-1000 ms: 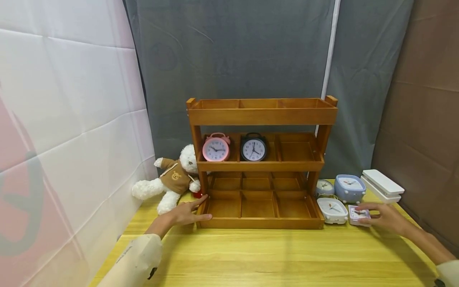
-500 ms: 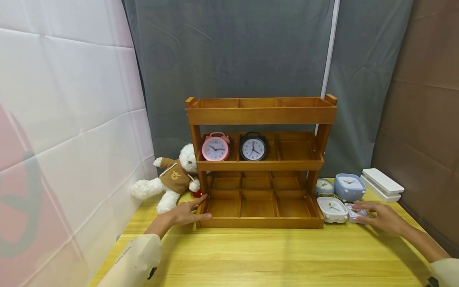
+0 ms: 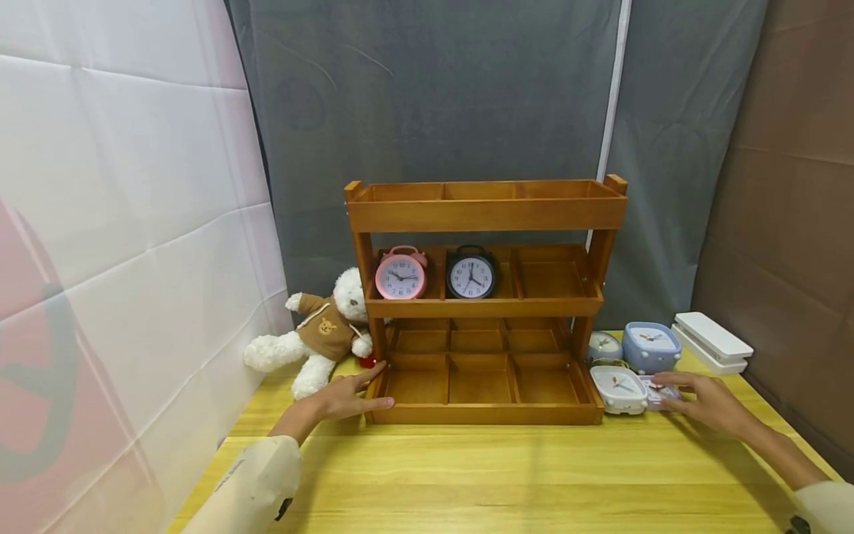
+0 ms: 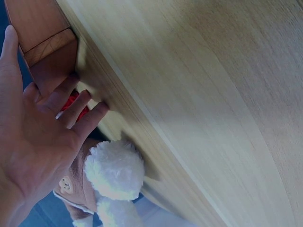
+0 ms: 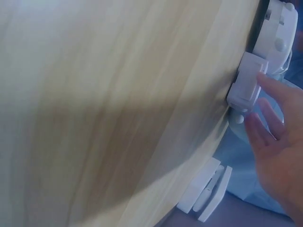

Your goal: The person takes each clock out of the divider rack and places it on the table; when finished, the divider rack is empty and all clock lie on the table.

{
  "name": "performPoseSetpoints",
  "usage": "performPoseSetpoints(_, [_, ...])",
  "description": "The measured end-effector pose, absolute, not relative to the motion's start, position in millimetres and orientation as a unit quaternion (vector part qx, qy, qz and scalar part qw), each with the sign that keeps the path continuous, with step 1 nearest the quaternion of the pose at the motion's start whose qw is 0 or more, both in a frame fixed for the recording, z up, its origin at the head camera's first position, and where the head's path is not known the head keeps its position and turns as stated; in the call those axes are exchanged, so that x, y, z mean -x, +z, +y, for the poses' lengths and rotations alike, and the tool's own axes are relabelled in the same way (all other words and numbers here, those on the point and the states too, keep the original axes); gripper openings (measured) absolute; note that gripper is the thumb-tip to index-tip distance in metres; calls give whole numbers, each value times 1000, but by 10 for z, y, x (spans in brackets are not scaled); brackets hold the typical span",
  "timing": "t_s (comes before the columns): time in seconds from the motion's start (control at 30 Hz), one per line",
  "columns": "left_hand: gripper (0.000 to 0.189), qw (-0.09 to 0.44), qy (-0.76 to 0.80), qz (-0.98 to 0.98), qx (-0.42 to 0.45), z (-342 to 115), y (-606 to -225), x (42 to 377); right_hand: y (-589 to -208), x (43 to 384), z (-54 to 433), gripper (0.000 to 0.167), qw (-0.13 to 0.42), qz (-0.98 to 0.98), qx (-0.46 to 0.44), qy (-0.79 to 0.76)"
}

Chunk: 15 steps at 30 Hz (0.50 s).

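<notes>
My left hand [image 3: 340, 397] rests on the lower left corner of a brown wooden shelf rack [image 3: 483, 415], its fingers spread. In the left wrist view the fingers reach along the rack's side. My right hand [image 3: 710, 400] touches a small lilac square clock [image 3: 657, 393] on the table, its fingers fairly straight and partly covering the dial. In the right wrist view the thumb meets the lilac clock [image 5: 247, 82] near its upper edge, while other fingertips are by its end. Directly left of it stands a white clock [image 3: 619, 391].
On the rack's middle tier stand a pink alarm clock [image 3: 401, 274] and a black alarm clock [image 3: 471, 274]. A blue clock [image 3: 650, 347] and a grey-blue round clock [image 3: 603, 346] sit behind. White boxy object [image 3: 712, 341] far right; plush bear [image 3: 327, 326] left.
My right hand has slid the lilac clock left and slightly back, against the white clock. Its fingers now lie looser on it. My left hand has stayed on the rack's corner.
</notes>
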<state>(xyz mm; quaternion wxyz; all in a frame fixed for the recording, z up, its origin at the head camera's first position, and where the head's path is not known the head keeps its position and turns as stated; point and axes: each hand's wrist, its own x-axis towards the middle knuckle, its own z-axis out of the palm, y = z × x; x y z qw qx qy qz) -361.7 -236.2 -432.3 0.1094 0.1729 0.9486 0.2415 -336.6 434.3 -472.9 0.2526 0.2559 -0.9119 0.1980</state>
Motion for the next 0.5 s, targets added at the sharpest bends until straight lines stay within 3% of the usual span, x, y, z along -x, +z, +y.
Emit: performPoseSetpoints(0.5, [98, 110, 238, 950, -172, -2369, -4336, 3634, -4470, 3281, 4160, 35, 289, -901, -239, 218])
